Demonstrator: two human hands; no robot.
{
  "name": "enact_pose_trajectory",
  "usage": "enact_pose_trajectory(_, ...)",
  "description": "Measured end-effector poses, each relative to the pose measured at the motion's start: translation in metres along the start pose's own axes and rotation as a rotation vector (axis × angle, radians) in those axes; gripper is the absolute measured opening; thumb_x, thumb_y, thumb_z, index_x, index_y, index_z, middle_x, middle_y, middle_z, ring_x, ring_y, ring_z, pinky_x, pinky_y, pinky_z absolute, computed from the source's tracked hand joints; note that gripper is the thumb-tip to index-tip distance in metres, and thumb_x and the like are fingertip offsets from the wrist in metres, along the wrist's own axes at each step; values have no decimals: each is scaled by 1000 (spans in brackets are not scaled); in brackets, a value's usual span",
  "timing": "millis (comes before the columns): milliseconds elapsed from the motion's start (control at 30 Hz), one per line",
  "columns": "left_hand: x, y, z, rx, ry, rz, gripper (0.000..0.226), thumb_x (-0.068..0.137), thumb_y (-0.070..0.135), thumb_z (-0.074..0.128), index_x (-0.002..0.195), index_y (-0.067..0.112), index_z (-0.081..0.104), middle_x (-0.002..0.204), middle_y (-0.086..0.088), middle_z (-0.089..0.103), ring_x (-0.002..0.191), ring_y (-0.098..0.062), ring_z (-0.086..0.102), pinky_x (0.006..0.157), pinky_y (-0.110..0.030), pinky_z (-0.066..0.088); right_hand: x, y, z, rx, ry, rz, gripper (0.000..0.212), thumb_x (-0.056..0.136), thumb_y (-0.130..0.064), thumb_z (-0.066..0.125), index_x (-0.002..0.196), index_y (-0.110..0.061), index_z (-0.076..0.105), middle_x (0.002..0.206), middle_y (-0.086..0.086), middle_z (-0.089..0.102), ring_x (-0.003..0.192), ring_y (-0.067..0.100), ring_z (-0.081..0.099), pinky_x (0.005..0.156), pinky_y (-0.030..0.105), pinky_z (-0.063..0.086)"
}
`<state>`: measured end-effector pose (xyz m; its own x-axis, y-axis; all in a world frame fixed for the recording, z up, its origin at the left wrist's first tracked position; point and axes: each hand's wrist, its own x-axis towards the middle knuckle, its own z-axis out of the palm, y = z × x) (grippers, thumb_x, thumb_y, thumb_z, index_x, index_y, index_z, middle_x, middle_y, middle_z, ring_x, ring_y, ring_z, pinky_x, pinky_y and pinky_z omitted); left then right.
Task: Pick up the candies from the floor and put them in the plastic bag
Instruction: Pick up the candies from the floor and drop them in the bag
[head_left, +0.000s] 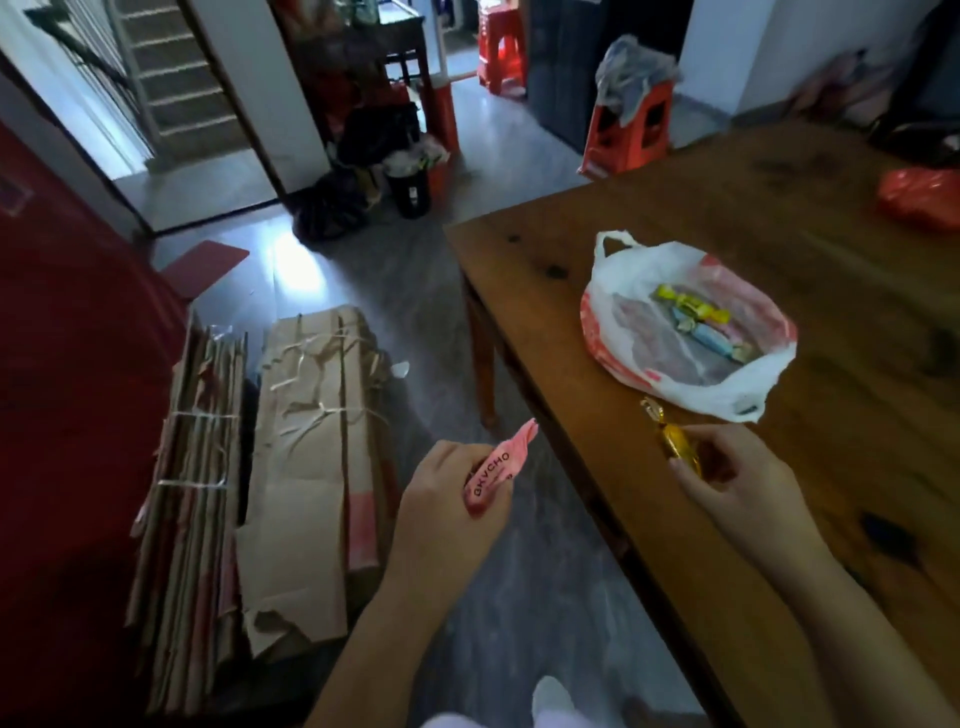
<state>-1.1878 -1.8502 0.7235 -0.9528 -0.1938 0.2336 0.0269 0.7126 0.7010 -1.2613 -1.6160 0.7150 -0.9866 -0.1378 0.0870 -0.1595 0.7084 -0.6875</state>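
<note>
Delivery looked under way; the right hand (727, 467) pinched a gold candy (678, 444) just beside the plastic bag (649, 270) on the table (831, 208); the left hand (447, 499) gripped a pink candy (493, 473) over the floor; next, each likely needed dropping inside.

Flattened cardboard (291, 467) beside wooden table (779, 519)

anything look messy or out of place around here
Mostly the flattened cardboard on the floor: its tied bundles are torn and ragged at the edges. The plastic bag lies slumped open on the table, but its candies sit inside.
</note>
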Motion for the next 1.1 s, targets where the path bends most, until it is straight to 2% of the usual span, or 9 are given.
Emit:
enact_pose_trajectory(200, 96, -35, 23, -43, -99, 16, 19, 75, 11, 70, 91, 21, 66, 80, 6, 58, 77, -5, 54, 63, -8, 40, 72, 0, 21, -41, 84, 98, 25, 79, -17, 66, 103, -14, 60, 87, 2, 57, 71, 8, 50, 58, 20, 37)
enact_pose_trajectory(267, 137, -44, 32, -55, -155, 83, 18, 76, 18, 70, 93, 22, 65, 82, 8, 57, 78, -5, 55, 63, -8, 41, 90, 2, 30, -66, 91, 164, 26, 79, -19, 66, 104, -14, 59, 90, 2, 57, 75, 13, 52, 61, 21, 40)
enact_pose_trajectory(333, 179, -50, 39, -73, -217, 155, 21, 78, 19, 70, 98, 20, 64, 85, 10, 56, 75, -2, 56, 65, -5, 40, 106, 4, 35, -86, 121, 251, 27, 80, -18, 65, 106, -13, 59, 92, 1, 55, 77, 14, 51, 60, 17, 38)
enact_pose_trajectory(400, 218, -53, 43, -92, -291, 225, 23, 78, 18, 69, 100, 18, 64, 88, 9, 56, 76, 0, 55, 67, -2, 38, 119, 4, 36, -79, 184, 351, 29, 80, -15, 64, 108, -12, 58, 94, 0, 54, 79, 15, 51, 61, 15, 36)
enact_pose_trajectory(533, 287, -60, 56, -167, -450, 333, 23, 79, 17, 67, 100, 21, 62, 92, 12, 56, 81, 0, 55, 68, -6, 41, 139, -3, 40, -71, 387, 568, 31, 79, -11, 66, 108, -9, 59, 88, 3, 54, 76, 17, 51, 65, 26, 38)
enact_pose_trajectory(600, 312, -60, 71, -187, -502, 376, 24, 79, 17, 67, 102, 19, 61, 95, 9, 57, 83, -1, 56, 69, -8, 44, 148, -4, 44, -72, 449, 623, 30, 78, -10, 66, 108, -9, 59, 87, 2, 53, 74, 17, 52, 64, 26, 39)
enact_pose_trajectory(800, 346, -37, 119, -247, -661, 479, 28, 79, 17, 67, 106, 14, 60, 98, 5, 57, 88, -4, 57, 72, -4, 43, 163, 13, 40, -92, 496, 730, 31, 79, -12, 66, 109, -12, 60, 92, -1, 54, 74, 11, 54, 64, 21, 41)
enact_pose_trajectory(900, 359, -24, 142, -210, -679, 533, 31, 79, 18, 68, 108, 11, 59, 98, 4, 56, 86, -6, 56, 71, -4, 44, 183, 32, 29, -78, 520, 735, 33, 80, -14, 65, 113, -14, 58, 96, -1, 54, 79, 13, 55, 66, 23, 43)
enact_pose_trajectory(1100, 386, 0, 179, -105, -755, 602, 32, 81, 22, 66, 111, 15, 59, 99, 6, 52, 92, -6, 54, 70, -6, 45, 232, 81, 20, -235, 420, 708, 36, 85, -22, 58, 120, -25, 52, 126, 0, 53, 98, 18, 57, 72, 25, 44)
